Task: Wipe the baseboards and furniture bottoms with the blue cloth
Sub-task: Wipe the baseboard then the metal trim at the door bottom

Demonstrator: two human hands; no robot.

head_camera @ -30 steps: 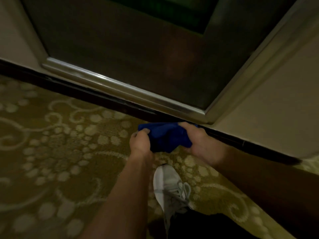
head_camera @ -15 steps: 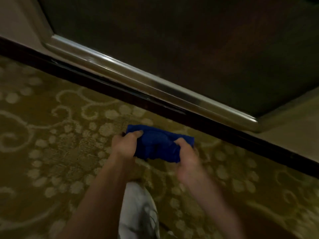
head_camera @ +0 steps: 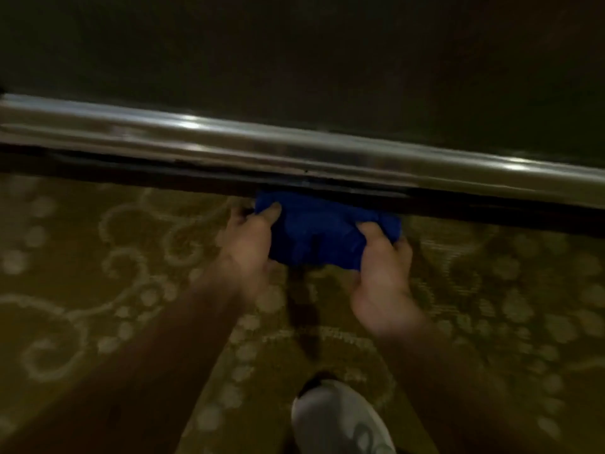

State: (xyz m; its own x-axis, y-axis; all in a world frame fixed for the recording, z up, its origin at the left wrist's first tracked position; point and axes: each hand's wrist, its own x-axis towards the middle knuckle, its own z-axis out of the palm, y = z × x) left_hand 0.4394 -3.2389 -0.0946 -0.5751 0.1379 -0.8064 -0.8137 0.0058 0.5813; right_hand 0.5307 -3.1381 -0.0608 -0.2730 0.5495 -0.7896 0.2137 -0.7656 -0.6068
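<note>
a dim, slightly blurred view looking down at a carpeted floor where it meets a wall. a bunched blue cloth (head_camera: 322, 232) sits at the foot of the wall, its long axis running left to right, parallel to the dark baseboard (head_camera: 131, 167). the cloth's far edge lies against the baseboard, and its near edge hangs just above the carpet (head_camera: 98, 290).

both of the person's hands grip the cloth, one at each end. the left hand (head_camera: 250, 235) has its fingers curled round the cloth's left end, with the thumb lying on top near the upper left corner. the right hand (head_camera: 381, 273) holds the right end, thumb pressed onto the top of the fabric and the other fingers tucked under and behind it, mostly hidden. neither hand is spread; both are closed around the fabric. two bare forearms reach in from the bottom of the view.

just above the baseboard runs a shiny metal strip (head_camera: 294, 149), also left to right and sloping slightly down to the right, catching two bright glints. above that is a dark, flat panel (head_camera: 294, 60).

the carpet is olive gold with pale curling scrolls and dots. the toe of a light grey sneaker (head_camera: 340, 421) shows at the bottom edge, between the forearms, well apart from the cloth.
</note>
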